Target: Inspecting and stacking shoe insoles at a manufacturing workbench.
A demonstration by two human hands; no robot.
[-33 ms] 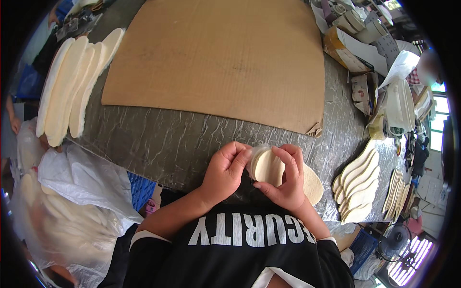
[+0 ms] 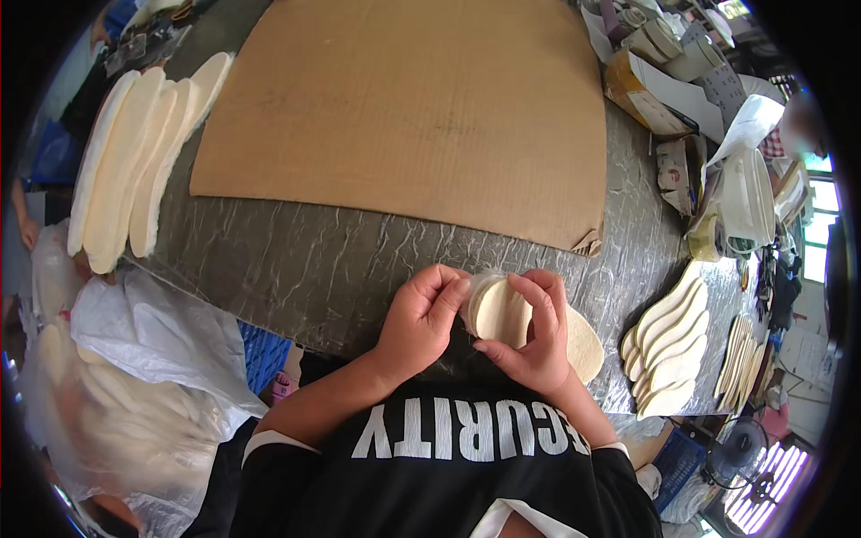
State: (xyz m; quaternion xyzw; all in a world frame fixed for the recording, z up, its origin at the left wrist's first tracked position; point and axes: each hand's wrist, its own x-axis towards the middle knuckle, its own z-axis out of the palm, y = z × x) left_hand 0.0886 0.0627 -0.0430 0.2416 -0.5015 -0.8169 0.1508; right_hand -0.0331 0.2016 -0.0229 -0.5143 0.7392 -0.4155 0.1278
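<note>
Near the table's front edge, my right hand (image 2: 541, 336) is closed around a pair or small stack of cream fuzzy insoles (image 2: 500, 316), thumb below and fingers over the top. The insoles' other end (image 2: 585, 345) sticks out to the right behind the hand. My left hand (image 2: 420, 323) is closed in a pinch at the insoles' left tip, on a wispy, whitish, see-through edge. Whether this edge is loose fleece or thin plastic film I cannot tell. Several matching insoles (image 2: 668, 345) lie fanned out on the table to the right.
A large cardboard sheet (image 2: 404, 117) covers the table's middle. Long fleece insoles (image 2: 117, 170) lie at left, above a plastic bag (image 2: 134, 403) of more pieces. At right are a thin stack (image 2: 740, 359), an open carton (image 2: 650, 90) and a fan (image 2: 737, 453). Another person (image 2: 794, 130) is far right.
</note>
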